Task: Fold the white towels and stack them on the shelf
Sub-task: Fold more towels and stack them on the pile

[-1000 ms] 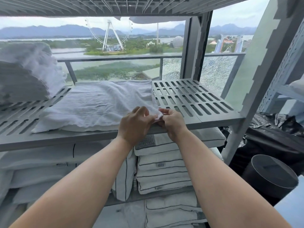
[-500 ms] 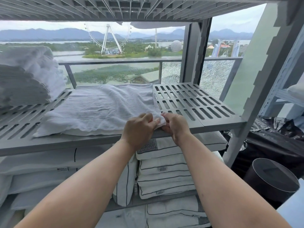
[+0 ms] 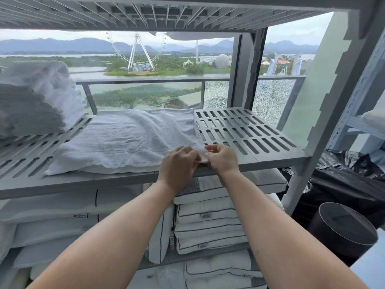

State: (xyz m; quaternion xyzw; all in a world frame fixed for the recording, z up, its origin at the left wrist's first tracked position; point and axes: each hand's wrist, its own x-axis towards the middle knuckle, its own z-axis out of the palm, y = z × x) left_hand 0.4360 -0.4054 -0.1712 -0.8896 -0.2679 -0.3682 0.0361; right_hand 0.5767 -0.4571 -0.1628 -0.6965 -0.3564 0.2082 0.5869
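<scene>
A white towel (image 3: 127,140) is lying spread across the middle of the slatted shelf (image 3: 245,132), with its near right corner right at the shelf's front edge. Both hands are meeting at that corner: the left hand (image 3: 179,165) and the right hand (image 3: 224,158) are each pinching the cloth between thumb and fingertips, closed on the towel and almost touching one another. A stack of folded towels (image 3: 31,101) is sitting at the left end of the same shelf, well apart from the spread one. Pillows (image 3: 210,222) are filling the shelves below.

The towel is looking soft, light and limp, creasing into wrinkles across its surface, so it is likely going to sag and drape wherever it is unsupported. Gripping at the corners and along the hemmed edge seems the sensible hold, since the hem gives a firmer line to pinch and keeps the edges aligned for a fold. Nothing here is looking fragile or slippery; the main risk is the layers sliding out of line
</scene>
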